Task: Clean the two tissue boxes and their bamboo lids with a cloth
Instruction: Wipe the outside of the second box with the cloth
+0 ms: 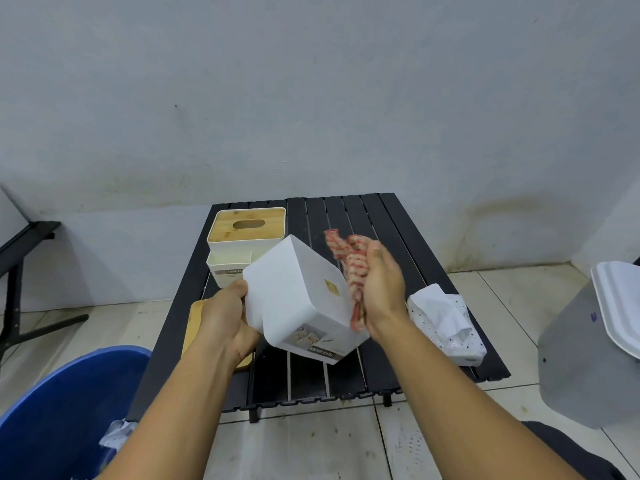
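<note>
My left hand (227, 315) grips a white tissue box (298, 292) by its left edge and holds it tilted, bottom up, above the black slatted table (381, 223). My right hand (381, 285) holds a red-and-white cloth (353, 268) bunched against the box's right side. A second white tissue box (242, 251) with its bamboo lid (247, 225) on stands at the table's far left. Another bamboo lid (195, 318) lies flat at the table's left edge, mostly hidden under my left forearm.
A white speckled tissue pack (446, 323) lies on the table's right side. A blue bin (65, 410) stands at the lower left on the tiled floor. To the right sits a grey seat (568, 358) carrying a white foam container (620, 303). A black frame (20, 258) is at far left.
</note>
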Demonstrator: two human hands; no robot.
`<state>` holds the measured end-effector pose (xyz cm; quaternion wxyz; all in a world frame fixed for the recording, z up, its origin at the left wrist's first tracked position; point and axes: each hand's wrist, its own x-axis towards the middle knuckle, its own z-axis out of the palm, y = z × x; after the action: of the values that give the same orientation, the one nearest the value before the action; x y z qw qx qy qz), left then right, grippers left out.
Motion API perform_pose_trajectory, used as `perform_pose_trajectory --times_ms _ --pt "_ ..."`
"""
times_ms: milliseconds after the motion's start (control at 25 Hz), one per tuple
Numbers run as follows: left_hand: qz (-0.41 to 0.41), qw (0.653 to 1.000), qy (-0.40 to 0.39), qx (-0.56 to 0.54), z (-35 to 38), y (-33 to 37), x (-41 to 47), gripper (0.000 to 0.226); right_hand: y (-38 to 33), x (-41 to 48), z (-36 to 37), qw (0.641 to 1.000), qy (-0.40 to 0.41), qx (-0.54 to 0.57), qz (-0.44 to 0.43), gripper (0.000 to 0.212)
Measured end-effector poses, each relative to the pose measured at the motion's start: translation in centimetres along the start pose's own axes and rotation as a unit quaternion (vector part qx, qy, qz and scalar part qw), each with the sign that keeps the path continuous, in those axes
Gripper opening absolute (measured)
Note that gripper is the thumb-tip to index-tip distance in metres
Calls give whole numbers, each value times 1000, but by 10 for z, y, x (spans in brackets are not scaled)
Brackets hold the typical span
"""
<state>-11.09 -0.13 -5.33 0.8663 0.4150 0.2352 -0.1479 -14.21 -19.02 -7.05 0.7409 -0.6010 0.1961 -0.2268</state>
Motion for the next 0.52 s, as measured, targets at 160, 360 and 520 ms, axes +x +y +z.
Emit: perform_pose_trajectory --times_ms 160,360,520 --pt "76 986 39 145 7 0 -7 30 10 -21 17 985 -114 -109 -67 41" --pt "246 828 -8 504 2 -3 1 69 14 -28 21 925 -228 -281 -118 49" --pt "258 797 -55 544 -2 -2 11 78 17 -16 14 941 -172 -283 -69 45"
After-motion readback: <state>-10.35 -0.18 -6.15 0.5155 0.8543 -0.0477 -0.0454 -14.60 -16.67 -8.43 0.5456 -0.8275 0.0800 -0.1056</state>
